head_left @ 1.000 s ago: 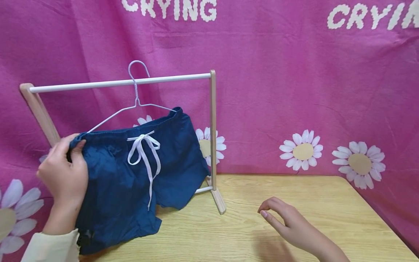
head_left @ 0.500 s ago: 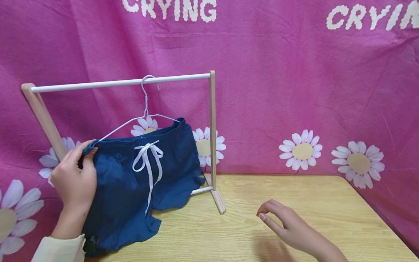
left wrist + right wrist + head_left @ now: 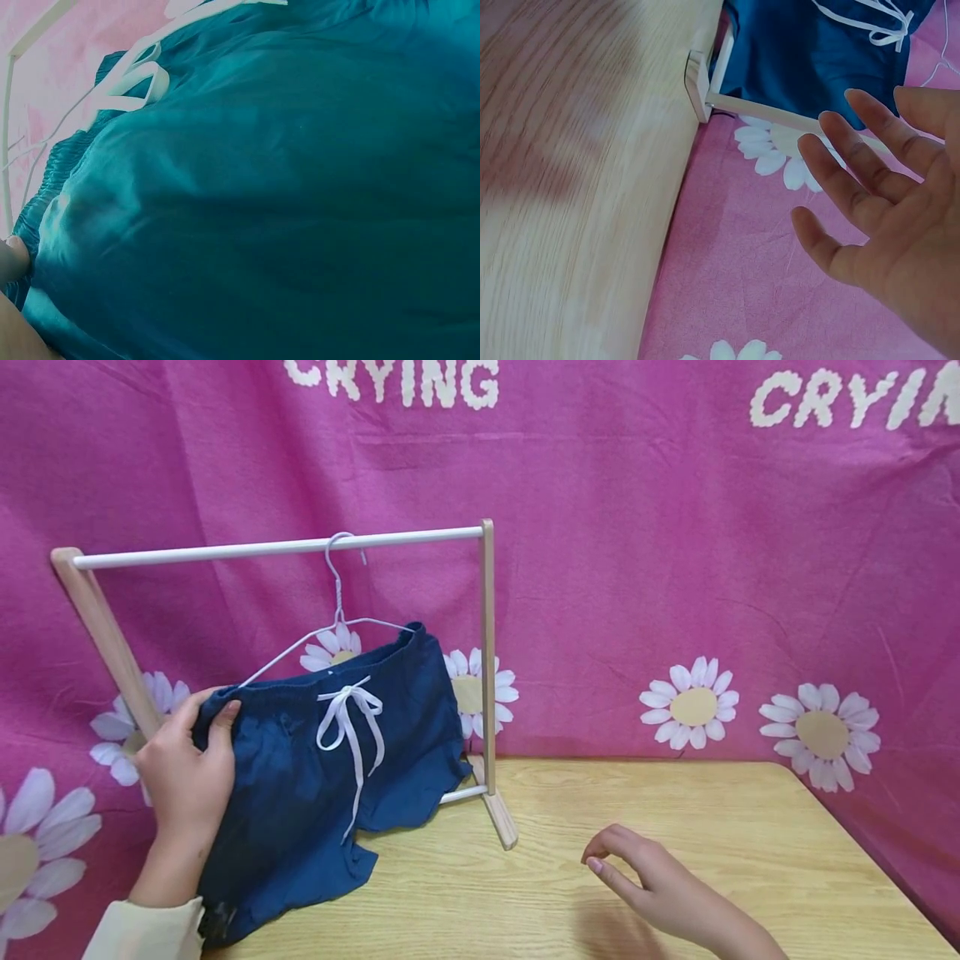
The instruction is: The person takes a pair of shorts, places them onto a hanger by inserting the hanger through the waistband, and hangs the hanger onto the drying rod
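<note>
Dark blue shorts (image 3: 300,760) with a white drawstring bow (image 3: 348,714) hang on a thin white wire hanger (image 3: 296,645). The hanger's hook loops over the white top rail (image 3: 217,555) of a small wooden-sided rack. My left hand (image 3: 187,772) pinches the left end of the waistband, thumb in front and fingers behind. Up close in the left wrist view, the cloth (image 3: 247,195) fills most of the picture, and the thumb (image 3: 13,259) presses the waistband's edge. My right hand (image 3: 660,881) hovers over the table at the right, fingers loosely bent, holding nothing.
The rack's right wooden post (image 3: 488,652) ends in a foot (image 3: 501,821) on the wood-grain table (image 3: 570,802). Behind it hangs a pink cloth (image 3: 600,568) printed with daisies and white letters. The table's right edge slopes toward the lower right.
My left hand has moved right and down with the shorts. The hanger's hook, earlier standing above the rail, has come down onto it. My right hand has barely shifted.
</note>
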Demonstrator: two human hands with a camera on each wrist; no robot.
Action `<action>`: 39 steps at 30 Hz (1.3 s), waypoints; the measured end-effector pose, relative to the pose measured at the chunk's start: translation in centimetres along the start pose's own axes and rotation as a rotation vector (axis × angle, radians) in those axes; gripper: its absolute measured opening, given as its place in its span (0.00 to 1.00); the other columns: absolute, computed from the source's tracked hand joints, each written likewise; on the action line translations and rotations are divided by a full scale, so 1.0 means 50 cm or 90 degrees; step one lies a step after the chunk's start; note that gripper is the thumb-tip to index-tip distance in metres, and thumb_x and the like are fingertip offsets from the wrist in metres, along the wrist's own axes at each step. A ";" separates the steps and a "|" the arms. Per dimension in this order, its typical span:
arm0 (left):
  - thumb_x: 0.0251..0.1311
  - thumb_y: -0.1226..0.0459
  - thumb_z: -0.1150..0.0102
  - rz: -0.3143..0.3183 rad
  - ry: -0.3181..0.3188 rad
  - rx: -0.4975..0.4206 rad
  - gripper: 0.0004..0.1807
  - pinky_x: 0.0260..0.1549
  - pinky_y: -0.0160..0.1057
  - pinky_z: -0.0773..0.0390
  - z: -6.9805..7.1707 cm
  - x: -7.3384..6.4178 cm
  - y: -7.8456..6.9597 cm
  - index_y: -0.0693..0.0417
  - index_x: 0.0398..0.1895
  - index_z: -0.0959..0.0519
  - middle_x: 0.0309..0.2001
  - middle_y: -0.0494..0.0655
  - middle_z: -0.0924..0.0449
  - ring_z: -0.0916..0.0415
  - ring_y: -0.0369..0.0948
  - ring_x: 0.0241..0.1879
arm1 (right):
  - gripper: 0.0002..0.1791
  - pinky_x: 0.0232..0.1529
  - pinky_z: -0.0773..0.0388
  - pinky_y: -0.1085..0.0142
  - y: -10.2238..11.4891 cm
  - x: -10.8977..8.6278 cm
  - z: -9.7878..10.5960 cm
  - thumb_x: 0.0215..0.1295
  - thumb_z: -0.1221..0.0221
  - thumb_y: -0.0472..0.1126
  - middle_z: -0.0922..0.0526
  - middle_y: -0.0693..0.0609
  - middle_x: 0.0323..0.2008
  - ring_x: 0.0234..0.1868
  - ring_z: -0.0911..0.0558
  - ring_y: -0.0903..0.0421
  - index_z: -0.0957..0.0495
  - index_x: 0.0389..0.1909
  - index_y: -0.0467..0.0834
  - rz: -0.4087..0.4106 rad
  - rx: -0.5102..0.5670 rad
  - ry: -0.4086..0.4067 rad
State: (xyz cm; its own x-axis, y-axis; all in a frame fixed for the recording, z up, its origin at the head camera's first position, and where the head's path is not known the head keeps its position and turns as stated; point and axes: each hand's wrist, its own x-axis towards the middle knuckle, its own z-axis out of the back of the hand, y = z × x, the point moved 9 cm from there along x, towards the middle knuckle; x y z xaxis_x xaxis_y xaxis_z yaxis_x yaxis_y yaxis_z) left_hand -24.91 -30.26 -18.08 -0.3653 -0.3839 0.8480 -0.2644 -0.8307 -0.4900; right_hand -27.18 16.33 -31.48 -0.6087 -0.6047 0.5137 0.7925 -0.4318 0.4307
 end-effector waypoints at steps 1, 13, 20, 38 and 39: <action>0.65 0.62 0.34 0.007 0.005 -0.006 0.15 0.46 0.34 0.30 -0.003 0.002 0.003 0.62 0.50 0.16 0.47 0.60 0.14 0.18 0.60 0.50 | 0.10 0.42 0.21 0.65 0.001 0.001 -0.002 0.74 0.43 0.35 0.21 0.66 0.42 0.43 0.21 0.67 0.22 0.44 0.55 0.003 0.000 0.000; 0.69 0.61 0.38 0.050 0.040 -0.034 0.15 0.47 0.30 0.34 -0.027 0.013 0.031 0.62 0.51 0.17 0.49 0.61 0.14 0.20 0.58 0.50 | 0.11 0.39 0.21 0.65 0.012 0.002 -0.017 0.72 0.42 0.31 0.20 0.63 0.41 0.41 0.21 0.66 0.21 0.44 0.52 0.047 0.013 0.001; 0.69 0.62 0.38 0.035 0.047 -0.033 0.14 0.43 0.28 0.37 -0.030 0.021 0.021 0.63 0.50 0.18 0.47 0.63 0.15 0.20 0.59 0.48 | 0.10 0.41 0.21 0.65 0.012 0.004 -0.017 0.72 0.42 0.33 0.20 0.64 0.41 0.43 0.19 0.64 0.21 0.44 0.52 0.041 -0.004 0.010; 0.68 0.61 0.39 -0.108 -0.034 0.038 0.22 0.54 0.62 0.35 -0.029 -0.032 -0.045 0.61 0.61 0.27 0.58 0.65 0.24 0.30 0.62 0.56 | 0.10 0.42 0.20 0.66 0.005 -0.008 -0.015 0.73 0.42 0.34 0.20 0.66 0.41 0.43 0.19 0.66 0.21 0.43 0.54 0.013 0.007 0.009; 0.68 0.61 0.40 -0.128 -0.044 0.050 0.21 0.55 0.63 0.35 -0.028 -0.037 -0.055 0.60 0.61 0.26 0.59 0.64 0.25 0.31 0.63 0.57 | 0.10 0.42 0.20 0.66 0.005 -0.008 -0.015 0.74 0.42 0.34 0.20 0.66 0.41 0.43 0.19 0.66 0.21 0.43 0.55 0.012 0.007 0.009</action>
State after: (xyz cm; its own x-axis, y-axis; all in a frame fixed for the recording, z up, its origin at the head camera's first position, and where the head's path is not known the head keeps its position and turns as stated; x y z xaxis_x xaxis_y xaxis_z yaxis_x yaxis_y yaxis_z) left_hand -24.74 -26.71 -18.61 -0.2495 -0.2313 0.9403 -0.2543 -0.9213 -0.2941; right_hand -26.71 15.95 -32.16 -0.5932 -0.6223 0.5108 0.8031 -0.4135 0.4289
